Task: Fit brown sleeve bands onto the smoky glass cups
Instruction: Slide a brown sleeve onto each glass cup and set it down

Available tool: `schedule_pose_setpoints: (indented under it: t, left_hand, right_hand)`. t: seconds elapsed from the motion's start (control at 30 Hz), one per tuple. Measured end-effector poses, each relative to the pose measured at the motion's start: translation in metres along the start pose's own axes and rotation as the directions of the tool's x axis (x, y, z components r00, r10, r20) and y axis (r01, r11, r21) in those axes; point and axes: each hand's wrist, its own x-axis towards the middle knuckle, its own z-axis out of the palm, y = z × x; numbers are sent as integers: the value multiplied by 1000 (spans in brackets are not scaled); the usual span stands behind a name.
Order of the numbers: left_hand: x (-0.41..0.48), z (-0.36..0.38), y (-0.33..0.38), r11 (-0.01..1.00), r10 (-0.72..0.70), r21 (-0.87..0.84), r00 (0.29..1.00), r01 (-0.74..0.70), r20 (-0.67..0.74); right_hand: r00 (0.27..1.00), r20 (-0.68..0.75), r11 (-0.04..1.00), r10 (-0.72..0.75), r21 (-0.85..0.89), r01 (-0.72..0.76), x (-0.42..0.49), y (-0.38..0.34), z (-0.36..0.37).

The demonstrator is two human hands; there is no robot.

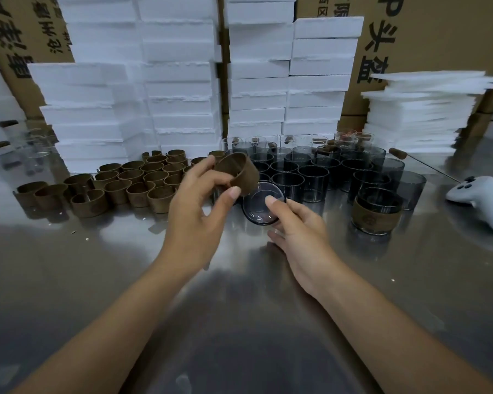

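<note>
My left hand pinches a brown sleeve band between thumb and fingers, held tilted above the table. Just below and right of it, my right hand holds a smoky glass cup turned on its side, its round base facing me. The band's lower edge is close to the cup's rim. Several loose brown bands stand in rows at the left. Several bare smoky cups are grouped behind my hands. One cup wearing a brown band stands at the right.
A shiny steel table carries everything. White foam boxes are stacked along the back, with foam sheets at the right and cardboard cartons behind. A white controller lies at the right edge. A brown-handled tool lies behind the cups.
</note>
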Motion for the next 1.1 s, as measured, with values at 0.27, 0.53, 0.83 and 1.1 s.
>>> schedule_pose_setpoints:
  t: [0.27, 0.53, 0.83, 1.1]
  left_hand:
    - [-8, 9, 14, 986, 145, -101, 985, -136, 90]
    - [-12, 8, 22, 997, 70, 10, 996, -71, 63]
    - [-12, 5, 26, 999, 38, -36, 990, -33, 133]
    - [-12, 5, 24, 998, -14, -57, 988, 23, 157]
  right_hand:
    - [983, 169, 927, 66, 353, -123, -10, -12, 5]
    - [969, 211, 911, 131, 359, -202, -13, -15, 5]
    - [942, 321, 919, 100, 333, -211, -13, -23, 2]
    - [927, 373, 900, 44, 387, -198, -10, -21, -1]
